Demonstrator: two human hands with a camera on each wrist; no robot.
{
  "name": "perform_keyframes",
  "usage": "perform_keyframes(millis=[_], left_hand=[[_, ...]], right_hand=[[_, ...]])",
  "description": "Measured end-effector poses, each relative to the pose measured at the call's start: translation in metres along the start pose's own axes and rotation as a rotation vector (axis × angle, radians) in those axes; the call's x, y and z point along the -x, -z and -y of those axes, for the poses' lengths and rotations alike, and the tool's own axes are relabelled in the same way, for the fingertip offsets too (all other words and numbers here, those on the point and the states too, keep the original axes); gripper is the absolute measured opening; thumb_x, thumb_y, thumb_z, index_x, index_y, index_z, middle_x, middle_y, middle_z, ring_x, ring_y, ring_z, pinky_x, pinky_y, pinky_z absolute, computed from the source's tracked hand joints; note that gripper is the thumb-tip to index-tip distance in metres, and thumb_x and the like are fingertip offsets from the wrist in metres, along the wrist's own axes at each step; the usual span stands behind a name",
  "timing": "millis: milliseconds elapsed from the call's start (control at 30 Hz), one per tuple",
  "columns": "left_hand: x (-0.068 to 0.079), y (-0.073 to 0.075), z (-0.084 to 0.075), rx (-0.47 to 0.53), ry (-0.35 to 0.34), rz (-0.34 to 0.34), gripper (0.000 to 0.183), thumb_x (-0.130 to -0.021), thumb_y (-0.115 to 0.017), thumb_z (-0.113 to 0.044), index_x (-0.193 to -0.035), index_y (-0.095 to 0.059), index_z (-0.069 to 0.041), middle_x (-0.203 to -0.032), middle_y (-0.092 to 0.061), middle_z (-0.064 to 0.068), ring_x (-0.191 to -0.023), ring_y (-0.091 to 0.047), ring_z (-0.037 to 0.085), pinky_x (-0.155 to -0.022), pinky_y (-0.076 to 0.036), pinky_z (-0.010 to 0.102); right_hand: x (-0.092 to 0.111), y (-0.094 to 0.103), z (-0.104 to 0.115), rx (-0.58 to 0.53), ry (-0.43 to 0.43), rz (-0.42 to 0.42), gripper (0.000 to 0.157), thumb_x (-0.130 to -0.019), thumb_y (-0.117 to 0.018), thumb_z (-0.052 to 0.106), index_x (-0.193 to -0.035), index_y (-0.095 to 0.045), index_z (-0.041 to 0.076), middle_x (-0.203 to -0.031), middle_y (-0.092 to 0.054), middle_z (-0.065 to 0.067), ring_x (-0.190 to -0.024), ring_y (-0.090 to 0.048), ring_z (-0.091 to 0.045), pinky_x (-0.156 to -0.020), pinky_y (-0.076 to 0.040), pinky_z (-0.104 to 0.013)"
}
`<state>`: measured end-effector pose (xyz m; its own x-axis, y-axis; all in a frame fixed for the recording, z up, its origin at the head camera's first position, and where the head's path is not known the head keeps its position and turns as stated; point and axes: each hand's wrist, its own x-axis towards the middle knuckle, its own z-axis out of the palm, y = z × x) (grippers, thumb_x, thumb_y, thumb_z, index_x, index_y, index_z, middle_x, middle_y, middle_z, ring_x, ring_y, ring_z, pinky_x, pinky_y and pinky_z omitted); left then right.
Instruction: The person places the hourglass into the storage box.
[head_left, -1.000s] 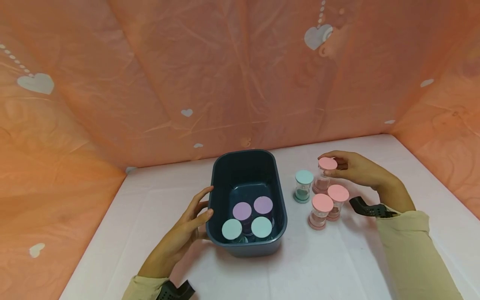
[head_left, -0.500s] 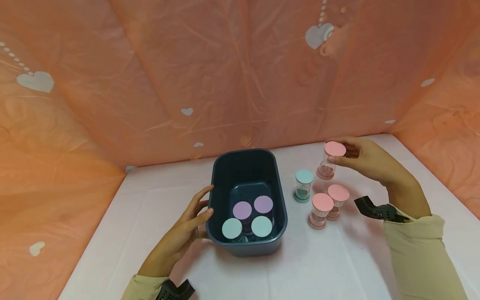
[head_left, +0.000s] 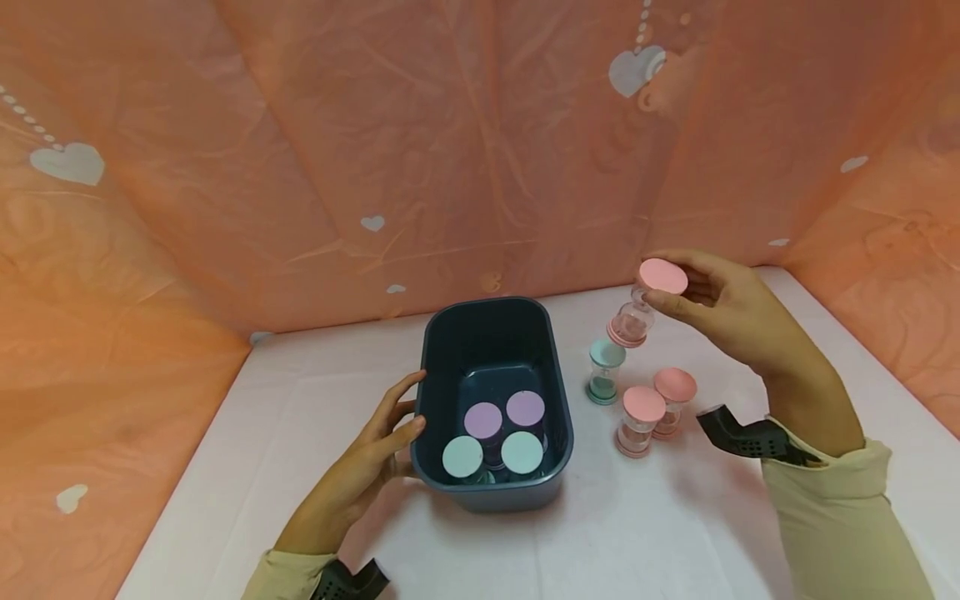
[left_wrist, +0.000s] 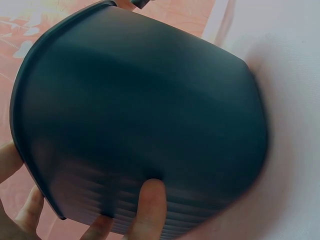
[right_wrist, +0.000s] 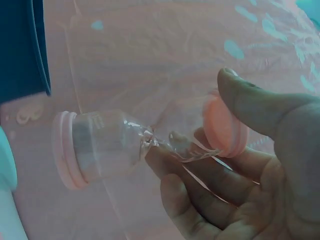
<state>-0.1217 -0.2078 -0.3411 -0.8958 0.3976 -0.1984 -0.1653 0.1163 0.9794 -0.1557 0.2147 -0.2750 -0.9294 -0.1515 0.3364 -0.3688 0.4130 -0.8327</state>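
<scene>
My right hand point(head_left: 727, 312) pinches a pink-capped hourglass point(head_left: 633, 318) near its upper cap, holding it tilted above the table. In the right wrist view, the thumb presses the cap and the fingers curl under the clear glass of the hourglass point(right_wrist: 107, 145). Below it stands a mint-capped hourglass point(head_left: 603, 377), partly overlapped in the head view. My left hand point(head_left: 360, 475) rests its fingertips on the left side of a dark blue bin point(head_left: 510, 498); the left wrist view shows them against the bin's outer wall point(left_wrist: 140, 110).
Inside the bin stand two purple-capped hourglasses point(head_left: 483, 421) and two mint-capped ones point(head_left: 522, 452), at the near end. Two more pink-capped hourglasses point(head_left: 637, 421) stand on the white-covered table point(head_left: 622, 533), right of the bin. An orange sheet point(head_left: 450, 150) hangs behind.
My right hand has lifted the pink-capped hourglass off the table, and its base has swung left over the mint-capped one. The left hand and bin have stayed put.
</scene>
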Motion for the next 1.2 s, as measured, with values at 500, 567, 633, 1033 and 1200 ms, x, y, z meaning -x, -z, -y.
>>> perform_keyframes(millis=[500, 567, 633, 1033, 1200], left_hand=[[0.000, 0.000, -0.001, -0.007, 0.003, 0.006, 0.059, -0.102, -0.052, -0.029, -0.154, -0.024, -0.037, -0.151, -0.024, 0.017, -0.139, -0.028, 0.044, -0.099, -0.045, 0.059], [0.000, 0.001, -0.001, -0.009, 0.002, 0.008, 0.059, -0.102, -0.052, -0.029, -0.154, -0.024, -0.037, -0.151, -0.024, 0.017, -0.139, -0.028, 0.044, -0.099, -0.045, 0.059], [0.000, 0.001, -0.002, -0.008, 0.001, 0.010, 0.059, -0.102, -0.052, -0.029, -0.154, -0.024, -0.037, -0.151, -0.024, 0.017, -0.139, -0.028, 0.044, -0.099, -0.045, 0.059], [0.002, 0.002, -0.002, -0.002, 0.001, 0.004, 0.060, -0.102, -0.052, -0.029, -0.154, -0.023, -0.036, -0.152, -0.022, 0.017, -0.140, -0.027, 0.044, -0.099, -0.044, 0.061], [0.003, 0.002, -0.002, 0.004, -0.002, 0.012, 0.060, -0.103, -0.051, -0.027, -0.155, -0.022, -0.035, -0.151, -0.023, 0.018, -0.139, -0.028, 0.044, -0.099, -0.045, 0.060]], right_hand=[[0.005, -0.030, 0.025, 0.030, 0.182, 0.087, 0.045, -0.093, -0.069, 0.011, -0.136, -0.058, 0.014, -0.117, -0.067, 0.009, -0.110, -0.060, -0.004, -0.094, -0.044, -0.010], [0.005, -0.034, 0.026, 0.028, 0.189, 0.100, 0.045, -0.093, -0.069, 0.012, -0.137, -0.058, 0.015, -0.116, -0.067, 0.007, -0.110, -0.059, -0.004, -0.094, -0.044, -0.012], [0.004, -0.039, 0.026, 0.018, 0.196, 0.118, 0.045, -0.093, -0.069, 0.012, -0.136, -0.058, 0.015, -0.116, -0.068, 0.005, -0.111, -0.060, -0.005, -0.094, -0.045, -0.013], [-0.002, -0.069, 0.028, -0.071, 0.262, 0.237, 0.047, -0.091, -0.072, 0.012, -0.136, -0.057, 0.015, -0.122, -0.068, 0.003, -0.114, -0.061, -0.009, -0.098, -0.047, -0.021], [-0.004, -0.085, 0.031, -0.036, 0.223, 0.286, 0.050, -0.089, -0.075, 0.017, -0.136, -0.057, 0.023, -0.123, -0.068, 0.008, -0.117, -0.061, -0.010, -0.101, -0.049, -0.034]])
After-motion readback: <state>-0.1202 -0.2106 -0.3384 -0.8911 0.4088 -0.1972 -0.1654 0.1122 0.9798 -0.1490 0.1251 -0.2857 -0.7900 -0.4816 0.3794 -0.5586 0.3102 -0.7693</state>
